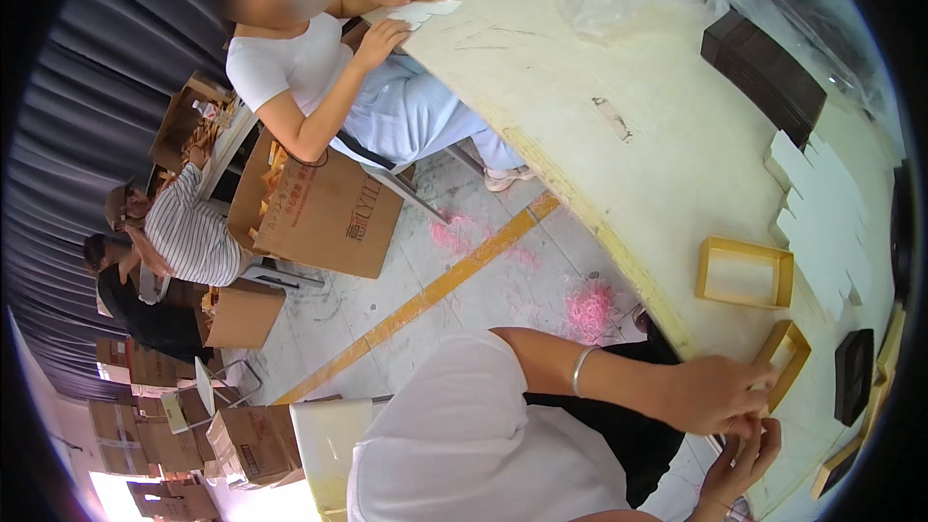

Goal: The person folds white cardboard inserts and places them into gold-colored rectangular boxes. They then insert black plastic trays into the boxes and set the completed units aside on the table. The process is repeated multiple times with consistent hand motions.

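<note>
My left hand [710,394], with a bracelet on its wrist, reaches over the table's near edge, fingers bent and drawn together. Just below it is my right hand [742,469], its fingers curled up against the left fingertips. Whatever they pinch between them is too small or hidden to make out. Right beside the left fingers stands a yellow rectangular box frame [795,364], partly covered by that hand. Another yellow box frame [744,302] lies a little farther off with its open side up. A black box-shaped piece [854,377] sits to the right of them.
White die-cut card sheets [822,217] and a stack of dark brown pieces [764,72] lie along the right of the table [541,68]. Clear plastic sheeting is heaped at the back. A co-worker [300,68] handles card across the corner. Cartons [329,213] and pink shreds [592,311] are on the floor.
</note>
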Motion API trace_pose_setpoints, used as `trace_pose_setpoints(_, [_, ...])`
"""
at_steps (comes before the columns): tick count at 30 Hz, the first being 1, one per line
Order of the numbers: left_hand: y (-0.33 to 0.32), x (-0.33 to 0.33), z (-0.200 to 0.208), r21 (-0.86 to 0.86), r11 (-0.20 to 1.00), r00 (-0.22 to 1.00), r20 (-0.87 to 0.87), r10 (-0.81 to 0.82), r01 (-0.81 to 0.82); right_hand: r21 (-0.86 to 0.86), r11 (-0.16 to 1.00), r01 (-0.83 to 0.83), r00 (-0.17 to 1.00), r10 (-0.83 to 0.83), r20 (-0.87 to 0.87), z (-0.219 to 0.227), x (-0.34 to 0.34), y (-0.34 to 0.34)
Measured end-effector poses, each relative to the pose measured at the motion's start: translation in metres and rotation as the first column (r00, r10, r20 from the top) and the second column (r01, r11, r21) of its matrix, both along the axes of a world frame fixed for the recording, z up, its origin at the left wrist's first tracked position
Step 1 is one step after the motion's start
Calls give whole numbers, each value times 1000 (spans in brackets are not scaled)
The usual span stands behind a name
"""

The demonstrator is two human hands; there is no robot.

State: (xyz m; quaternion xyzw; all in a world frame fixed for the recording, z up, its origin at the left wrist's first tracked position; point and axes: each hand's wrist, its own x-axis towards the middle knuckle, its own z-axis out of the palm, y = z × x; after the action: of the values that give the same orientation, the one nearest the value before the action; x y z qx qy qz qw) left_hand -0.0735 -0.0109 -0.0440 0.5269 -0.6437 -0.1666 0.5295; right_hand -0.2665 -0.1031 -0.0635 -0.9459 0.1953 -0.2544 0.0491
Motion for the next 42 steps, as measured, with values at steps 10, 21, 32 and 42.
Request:
trace_pose_setpoints(10, [-3,-3,-16,-105,993,980,195,-26,47,379,890,-254,967,248,65,30,24,0])
trace_pose_setpoints(21, [-5,15,12,-296,950,993,-81,81,-102,504,712,-490,872,395,290,33,19,-26])
trace_pose_setpoints(32, [-4,11,13,128,990,914,406,9,-67,-138,972,191,981,-195,-17,51,-39,-131])
trace_pose_setpoints(42, [2,14,-2,158,986,976,217,22,-57,-233,960,154,939,-216,-268,25,-57,-210])
